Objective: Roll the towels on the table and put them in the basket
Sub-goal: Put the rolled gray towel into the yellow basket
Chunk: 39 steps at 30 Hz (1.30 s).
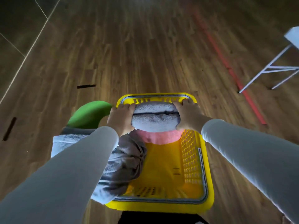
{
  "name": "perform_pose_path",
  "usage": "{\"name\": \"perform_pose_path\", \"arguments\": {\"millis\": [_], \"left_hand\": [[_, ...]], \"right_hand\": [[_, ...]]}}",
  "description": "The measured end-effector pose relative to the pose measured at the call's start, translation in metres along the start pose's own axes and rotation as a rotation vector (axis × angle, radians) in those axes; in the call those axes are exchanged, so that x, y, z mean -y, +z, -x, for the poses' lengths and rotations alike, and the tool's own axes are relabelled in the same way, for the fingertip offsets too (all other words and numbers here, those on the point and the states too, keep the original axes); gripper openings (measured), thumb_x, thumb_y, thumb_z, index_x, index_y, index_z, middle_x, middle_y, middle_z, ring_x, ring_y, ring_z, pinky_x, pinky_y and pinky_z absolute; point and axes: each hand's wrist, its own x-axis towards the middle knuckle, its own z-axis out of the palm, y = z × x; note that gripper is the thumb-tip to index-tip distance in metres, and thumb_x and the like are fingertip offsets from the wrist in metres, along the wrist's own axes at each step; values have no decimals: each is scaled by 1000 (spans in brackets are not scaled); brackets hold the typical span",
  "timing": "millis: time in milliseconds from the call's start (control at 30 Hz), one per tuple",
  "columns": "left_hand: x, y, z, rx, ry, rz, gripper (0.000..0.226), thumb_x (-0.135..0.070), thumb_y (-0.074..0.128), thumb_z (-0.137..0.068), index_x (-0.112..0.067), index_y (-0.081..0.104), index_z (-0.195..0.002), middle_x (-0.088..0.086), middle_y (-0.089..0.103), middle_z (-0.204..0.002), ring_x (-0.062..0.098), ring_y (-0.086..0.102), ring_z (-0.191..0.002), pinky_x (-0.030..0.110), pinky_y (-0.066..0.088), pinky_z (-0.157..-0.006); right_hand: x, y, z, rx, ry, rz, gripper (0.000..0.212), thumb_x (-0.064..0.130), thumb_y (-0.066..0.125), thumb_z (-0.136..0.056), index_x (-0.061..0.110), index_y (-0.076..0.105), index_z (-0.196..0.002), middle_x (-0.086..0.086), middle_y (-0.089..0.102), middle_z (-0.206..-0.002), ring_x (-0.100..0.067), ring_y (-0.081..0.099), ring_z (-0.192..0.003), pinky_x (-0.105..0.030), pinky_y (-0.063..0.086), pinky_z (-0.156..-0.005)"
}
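Note:
A rolled light grey towel (155, 118) is held over the far end of the yellow plastic basket (208, 188). My left hand (120, 118) grips its left end and my right hand (188, 114) grips its right end. Just below it, inside the basket, lies a rolled pink towel (159, 138). The basket's orange floor toward me is bare. A loose heap of grey towels (127, 160) hangs over the basket's left rim, partly hidden by my left sleeve.
A green rounded object (90, 114) sits left of the basket beyond the grey heap. A white folding chair (273, 67) stands at the right. Red tape (226, 67) and short black tape marks (86, 86) lie on the wooden floor.

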Motion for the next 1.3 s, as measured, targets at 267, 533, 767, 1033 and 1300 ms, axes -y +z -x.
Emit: {"name": "perform_pose_path", "arguments": {"millis": [267,533,767,1033,1300], "left_hand": [[27,39,-73,29,7,-22,90,-39,80,-64,-22,33,-140,1,49,-135,26,46,-123,47,41,-97],[28,64,-100,99,85,-74,106,-54,83,-58,-18,29,-143,4,47,-136,26,43,-126,45,39,-98],[28,81,-100,61,58,-179,123,-75,72,-55,-21,15,-149,5,29,-145,26,31,-132,50,30,-104],[40,65,-81,111,21,-101,128,-73,70,-60,-20,1,-154,2,21,-153,24,24,-140,48,32,-105],[46,32,-28,19,6,-3,88,-61,57,-82,-16,23,-150,4,37,-148,25,33,-136,45,37,-103]], "right_hand": [[7,14,-70,36,23,70,101,54,80,-51,26,36,-137,-9,47,-128,-32,42,-121,-46,41,-94],[7,32,-94,101,57,139,109,55,80,-53,27,28,-145,-9,41,-134,-30,38,-125,-50,36,-97],[7,48,-98,90,84,184,125,59,79,-54,25,11,-154,-9,34,-139,-31,34,-127,-51,36,-98],[6,47,-76,28,88,184,131,69,77,-54,28,5,-155,-9,25,-146,-30,28,-134,-55,30,-105],[27,29,-44,21,36,73,83,54,70,-75,29,29,-144,-10,26,-147,-31,23,-137,-57,27,-107]]}}
